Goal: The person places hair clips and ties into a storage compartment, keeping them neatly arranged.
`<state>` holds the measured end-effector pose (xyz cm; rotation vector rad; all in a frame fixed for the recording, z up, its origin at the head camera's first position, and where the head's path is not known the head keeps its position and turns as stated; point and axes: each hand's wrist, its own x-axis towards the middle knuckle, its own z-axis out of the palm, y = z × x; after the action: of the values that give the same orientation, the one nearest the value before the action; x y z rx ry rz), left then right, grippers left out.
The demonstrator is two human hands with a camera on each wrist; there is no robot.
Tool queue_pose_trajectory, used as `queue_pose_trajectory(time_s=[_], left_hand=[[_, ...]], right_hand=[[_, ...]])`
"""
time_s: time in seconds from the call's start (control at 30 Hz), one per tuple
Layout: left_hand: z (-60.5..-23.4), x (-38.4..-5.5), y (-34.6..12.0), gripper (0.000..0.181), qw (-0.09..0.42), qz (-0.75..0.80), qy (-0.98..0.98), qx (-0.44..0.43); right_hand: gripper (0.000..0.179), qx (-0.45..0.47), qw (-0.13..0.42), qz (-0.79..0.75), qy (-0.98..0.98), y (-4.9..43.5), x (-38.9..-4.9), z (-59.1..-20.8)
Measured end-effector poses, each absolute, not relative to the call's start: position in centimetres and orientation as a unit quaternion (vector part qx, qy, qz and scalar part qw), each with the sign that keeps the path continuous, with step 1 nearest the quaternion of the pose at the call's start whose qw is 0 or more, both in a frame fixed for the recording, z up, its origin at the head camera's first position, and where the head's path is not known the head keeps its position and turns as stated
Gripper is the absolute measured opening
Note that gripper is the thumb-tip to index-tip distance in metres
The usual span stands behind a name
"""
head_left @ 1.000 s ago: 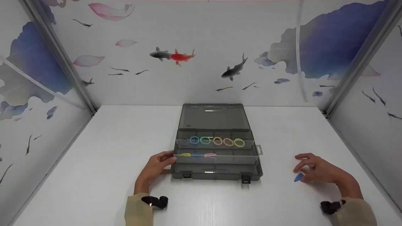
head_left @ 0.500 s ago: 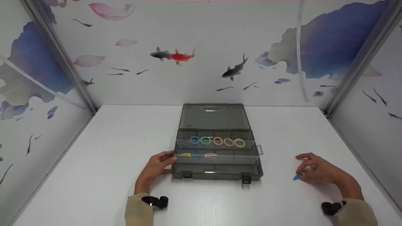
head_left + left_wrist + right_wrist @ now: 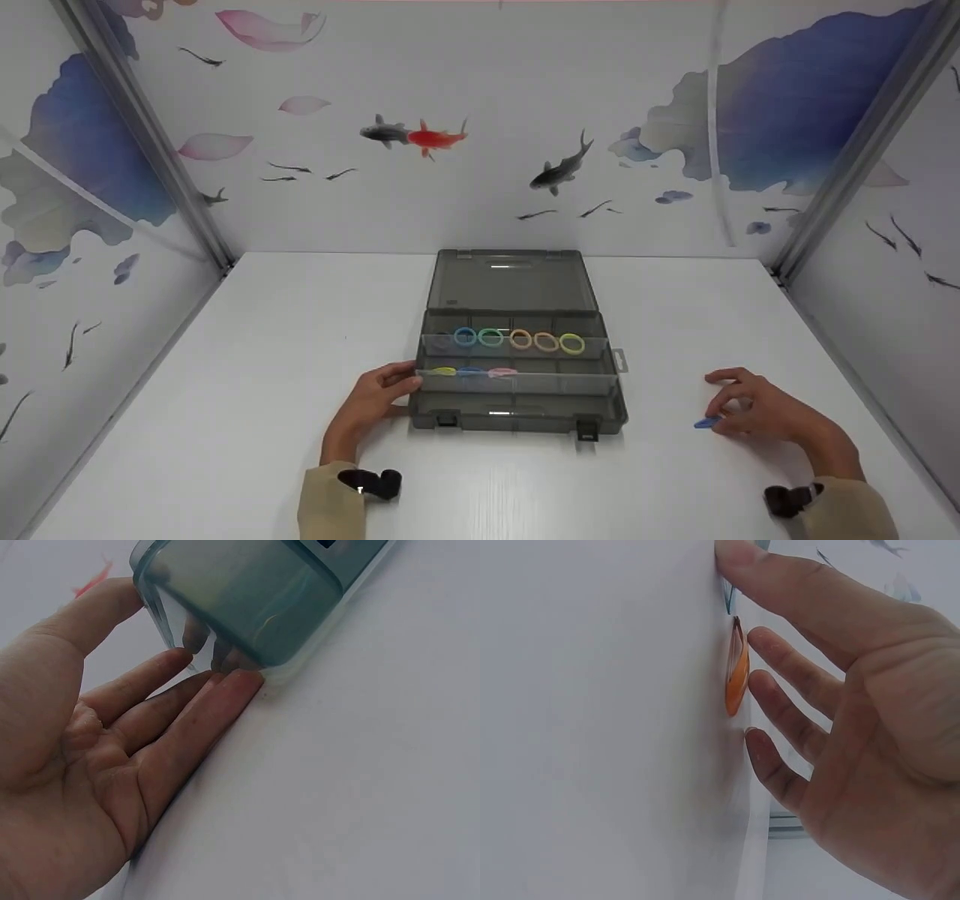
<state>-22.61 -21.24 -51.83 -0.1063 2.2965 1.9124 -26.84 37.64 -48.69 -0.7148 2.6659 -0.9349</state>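
Note:
A grey see-through storage box (image 3: pixel 544 422) lies with its lid (image 3: pixel 510 281) folded back. My left hand (image 3: pixel 373 394) rests against its left side; in the left wrist view, nearly straight fingertips touch the wall of the box (image 3: pixel 247 615). Well to the right of the box, my right hand (image 3: pixel 769 412) pinches a small blue hair clip (image 3: pixel 705 423) by thumb and forefinger, close over the table. Below that thumb in the right wrist view, an orange snap hair clip (image 3: pixel 737 686) is at the tabletop beside the other fingertips; the head view hides it behind the hand.
Coloured hair ties, such as a blue one (image 3: pixel 455 337) and a yellow one (image 3: pixel 582 346), stand in the back row of the box. The middle row holds a yellow clip (image 3: pixel 444 371), a blue clip (image 3: pixel 470 371) and a pink clip (image 3: pixel 502 372). Printed walls enclose the table.
The blue hair clip has turned in my right fingertips from slanting to nearly level, and its tip points further left. My left hand and the box have stayed put.

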Motion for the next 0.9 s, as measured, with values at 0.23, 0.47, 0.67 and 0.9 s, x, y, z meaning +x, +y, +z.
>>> queue_pose_trajectory(time_s=[0.23,0.47,0.67,0.9], left_hand=[[-51.9,-22.7,-21.2,0.066,0.075,0.640,0.764,-0.038],[-51.9,-22.7,-21.3,0.065,0.076,0.639,0.765,-0.032],[-51.9,-22.6,-21.3,0.065,0.075,0.637,0.767,-0.032],[-51.9,-22.6,-21.3,0.064,0.074,0.642,0.762,-0.029]], right_hand=[[0.005,-0.223,0.113,-0.299,0.921,37.3,-26.8,-48.4],[0.004,-0.210,0.131,-0.310,0.918,37.1,-26.9,-48.5],[0.009,-0.186,0.149,-0.326,0.915,36.9,-27.0,-48.5],[0.016,-0.165,0.142,-0.328,0.919,36.5,-26.8,-47.7]])
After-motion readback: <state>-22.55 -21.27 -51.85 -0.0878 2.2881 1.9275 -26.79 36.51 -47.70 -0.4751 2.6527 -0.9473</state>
